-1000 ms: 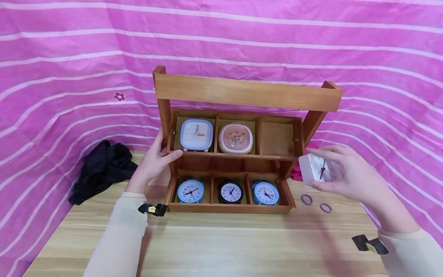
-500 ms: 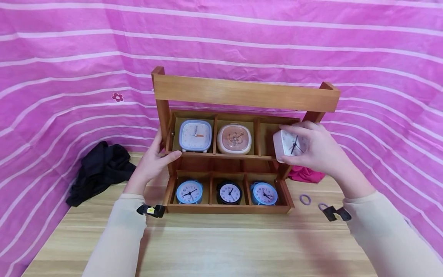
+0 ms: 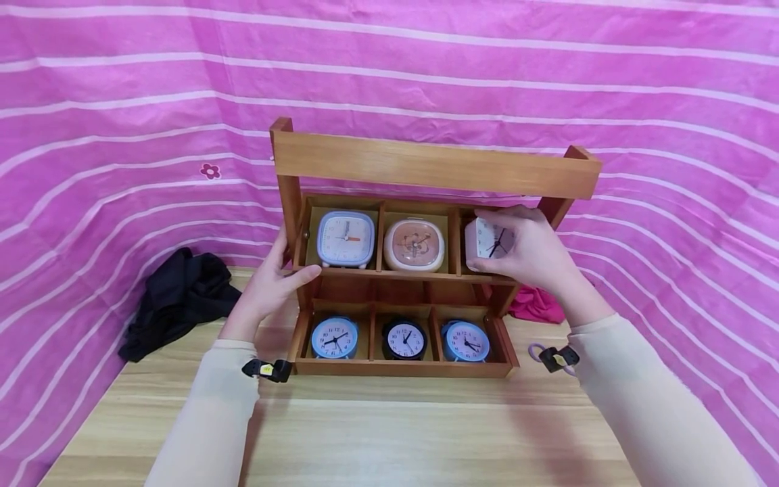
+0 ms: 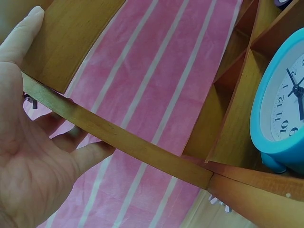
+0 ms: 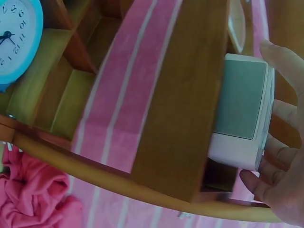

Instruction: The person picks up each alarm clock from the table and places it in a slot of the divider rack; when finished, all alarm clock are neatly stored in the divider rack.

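A two-tier wooden rack (image 3: 426, 162) with three compartments per tier stands on the table. My right hand (image 3: 535, 247) holds a small white square alarm clock (image 3: 483, 238) at the upper right compartment; in the right wrist view the clock's bottom end (image 5: 237, 148) lies partly inside. With thumb in front and fingers behind, my left hand (image 4: 33, 156) grips the rack's left side. Beside the white clock, a blue-rimmed square clock (image 3: 345, 238) and a pink-faced clock (image 3: 415, 244) fill the other upper compartments. Below sit a blue round clock (image 3: 335, 337), a black one (image 3: 405, 339) and another blue clock (image 3: 466, 341).
Black cloth (image 3: 182, 297) lies on the wood-grain table (image 3: 389, 433) to the left. Pink cloth (image 3: 537, 306) is behind the rack's right side, with purple rings (image 3: 534, 350) partly covered by my right wrist strap. A pink striped curtain (image 3: 389, 81) surrounds the table.
My right hand has carried the white alarm clock leftward from beside the rack into the upper right compartment's opening. The left hand has kept its grip on the rack.
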The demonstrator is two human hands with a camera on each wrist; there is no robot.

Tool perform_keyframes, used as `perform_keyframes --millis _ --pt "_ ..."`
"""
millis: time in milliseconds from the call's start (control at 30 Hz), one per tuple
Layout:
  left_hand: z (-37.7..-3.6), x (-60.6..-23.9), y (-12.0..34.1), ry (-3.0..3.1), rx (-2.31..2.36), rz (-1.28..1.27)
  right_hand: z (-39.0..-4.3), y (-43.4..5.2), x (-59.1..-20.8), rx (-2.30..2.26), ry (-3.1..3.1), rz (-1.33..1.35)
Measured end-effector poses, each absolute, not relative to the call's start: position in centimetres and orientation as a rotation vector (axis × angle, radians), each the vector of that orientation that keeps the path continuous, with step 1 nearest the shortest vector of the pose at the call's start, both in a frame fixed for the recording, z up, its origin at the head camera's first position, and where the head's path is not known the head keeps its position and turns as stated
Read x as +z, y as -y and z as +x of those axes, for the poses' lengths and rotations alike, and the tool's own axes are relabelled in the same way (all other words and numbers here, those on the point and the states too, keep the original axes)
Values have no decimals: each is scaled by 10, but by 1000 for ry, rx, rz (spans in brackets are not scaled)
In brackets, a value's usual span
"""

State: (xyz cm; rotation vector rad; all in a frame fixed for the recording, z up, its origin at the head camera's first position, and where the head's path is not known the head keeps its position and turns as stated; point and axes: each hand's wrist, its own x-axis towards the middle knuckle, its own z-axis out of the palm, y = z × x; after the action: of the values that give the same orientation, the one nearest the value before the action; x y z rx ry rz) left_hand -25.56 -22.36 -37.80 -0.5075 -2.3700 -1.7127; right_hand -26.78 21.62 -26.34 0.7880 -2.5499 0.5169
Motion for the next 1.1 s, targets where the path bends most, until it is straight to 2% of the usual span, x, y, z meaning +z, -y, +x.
perform_keyframes --millis 500,933,1100 --pt "-254 -378 220 2376 -1715 -508 -267 -218 -285 463 2750 604" --pt "-259 -382 224 2395 -1677 -482 -269 -217 -304 483 2655 663" --pt "-258 -383 223 2392 -1693 -515 -256 -219 -306 404 2567 756"
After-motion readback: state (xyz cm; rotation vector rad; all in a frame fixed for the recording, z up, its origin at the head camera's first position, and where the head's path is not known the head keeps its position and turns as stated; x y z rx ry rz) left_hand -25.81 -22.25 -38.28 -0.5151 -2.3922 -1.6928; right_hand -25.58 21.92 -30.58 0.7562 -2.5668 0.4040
